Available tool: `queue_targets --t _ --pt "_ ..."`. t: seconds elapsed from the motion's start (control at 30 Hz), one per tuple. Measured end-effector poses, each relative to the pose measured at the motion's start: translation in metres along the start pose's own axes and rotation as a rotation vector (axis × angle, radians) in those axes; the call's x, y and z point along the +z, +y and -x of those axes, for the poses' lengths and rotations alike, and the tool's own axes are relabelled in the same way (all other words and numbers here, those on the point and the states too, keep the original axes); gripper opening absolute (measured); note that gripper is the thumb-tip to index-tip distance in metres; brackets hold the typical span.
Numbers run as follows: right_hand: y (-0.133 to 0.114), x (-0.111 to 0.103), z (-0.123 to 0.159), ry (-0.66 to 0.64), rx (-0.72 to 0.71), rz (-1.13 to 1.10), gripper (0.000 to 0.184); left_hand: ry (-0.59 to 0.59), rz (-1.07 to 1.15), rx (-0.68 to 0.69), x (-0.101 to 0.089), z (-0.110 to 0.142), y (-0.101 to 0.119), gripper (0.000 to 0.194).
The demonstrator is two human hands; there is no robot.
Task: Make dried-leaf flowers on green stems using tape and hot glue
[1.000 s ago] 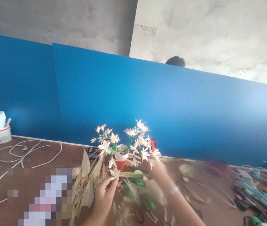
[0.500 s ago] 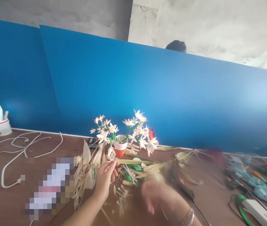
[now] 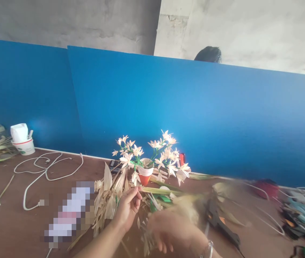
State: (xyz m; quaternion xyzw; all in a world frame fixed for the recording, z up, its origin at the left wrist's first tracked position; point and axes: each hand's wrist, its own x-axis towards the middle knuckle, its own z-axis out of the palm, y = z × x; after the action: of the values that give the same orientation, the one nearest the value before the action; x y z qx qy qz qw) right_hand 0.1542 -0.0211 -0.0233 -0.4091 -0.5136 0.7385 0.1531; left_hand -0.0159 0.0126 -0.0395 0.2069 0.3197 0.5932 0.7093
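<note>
My left hand [image 3: 129, 207] is closed in a pinch just in front of a cup [image 3: 144, 174], white above and orange-red below. Whatever sits between its fingertips is too small to make out. Pale flowers [image 3: 165, 157] on green stems spread from the cup to both sides. My right hand [image 3: 170, 231], smeared by motion, hovers over scattered husk pieces, its wrist wearing a bracelet [image 3: 210, 249]. To its right a black glue gun [image 3: 222, 225] lies on the table. Dried husks [image 3: 109, 193] are heaped left of the cup, and green-yellow stalks [image 3: 159, 190] lie behind my hands.
A blurred-out flat object [image 3: 69, 211] and a white cable [image 3: 31, 184] lie at left. Farther back stands a white tub [image 3: 23, 145]. Tangled cords and teal material [image 3: 300, 208] fill the right side. A blue partition [image 3: 155, 96] closes the back; a head [image 3: 208, 54] shows above it.
The view has swung left, so the scene sits farther right. My right hand has moved left, away from the glue gun. My left hand keeps its pinch by the cup.
</note>
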Motion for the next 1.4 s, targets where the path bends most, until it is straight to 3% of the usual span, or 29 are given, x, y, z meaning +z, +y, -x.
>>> queue_targets --t 0.1,0.27,0.47,0.6,0.73,0.8,0.9,1.13,1.27,1.4 --pt "-0.010 0.007 -0.001 0.077 -0.034 0.022 0.029 -0.071 -0.077 -0.010 0.000 0.003 0.001 0.029" --pt "-0.026 0.001 0.020 -0.023 -0.045 0.116 0.030 -0.119 -0.239 0.059 -0.001 0.002 -0.001 0.031" --pt "-0.033 0.005 0.014 0.462 -0.288 -0.047 0.023 -0.179 -0.690 0.214 0.004 0.012 -0.003 0.032" --pt "-0.027 0.018 -0.003 0.546 -0.286 -0.012 0.032 -0.288 -0.905 0.506 0.006 0.019 0.000 0.030" --pt "-0.025 0.023 -0.006 0.599 -0.254 -0.010 0.033 -0.349 -0.994 0.605 0.004 0.019 -0.003 0.020" --pt "-0.026 0.022 -0.004 0.612 -0.248 -0.018 0.031 -0.311 -0.957 0.608 0.002 0.020 -0.006 0.009" --pt "-0.028 0.020 -0.001 0.600 -0.227 -0.060 0.026 -0.255 -0.842 0.631 0.001 0.024 -0.008 0.028" --pt "-0.028 0.018 0.003 0.505 -0.182 -0.178 0.024 -0.232 -0.774 0.599 0.006 0.032 -0.001 0.019" --pt "-0.026 0.018 0.001 0.496 -0.169 -0.203 0.021 -0.274 -0.776 0.563 0.009 0.033 0.004 0.022" --pt "-0.026 0.016 0.001 0.497 -0.177 -0.183 0.023 -0.374 -0.850 0.652 0.007 0.029 0.005 0.018"
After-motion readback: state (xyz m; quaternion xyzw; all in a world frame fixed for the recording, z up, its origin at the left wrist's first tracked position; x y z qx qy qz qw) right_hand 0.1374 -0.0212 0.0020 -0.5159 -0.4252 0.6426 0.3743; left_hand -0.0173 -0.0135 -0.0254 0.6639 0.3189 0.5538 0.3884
